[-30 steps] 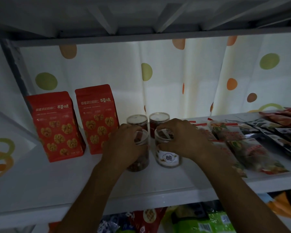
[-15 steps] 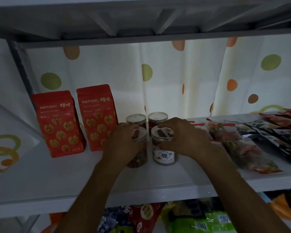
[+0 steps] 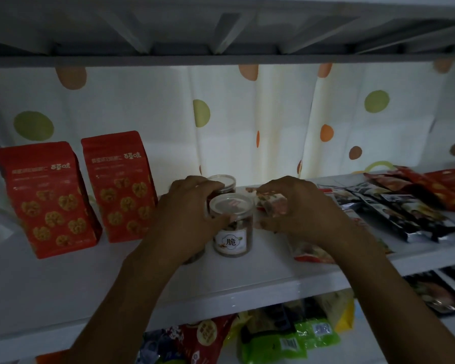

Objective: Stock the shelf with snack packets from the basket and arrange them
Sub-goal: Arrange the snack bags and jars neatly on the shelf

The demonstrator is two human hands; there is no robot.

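as we arrange the shelf (image 3: 247, 279) | our left hand (image 3: 189, 216) curls round a half-hidden jar (image 3: 195, 256) beside the labelled jar (image 3: 231, 233) | right hand (image 3: 300, 211) pinches a snack packet (image 3: 269, 206) just right of them | next, we judge: lay it flat, clear of jars

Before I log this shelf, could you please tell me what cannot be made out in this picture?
Head view:
- Left front jar: left hand covers all but its base.
- Packet in right hand: fingers hide its print.
- Lower-shelf packets: shelf board hides their tops.
- Red packets at far right: right edge cuts them off.
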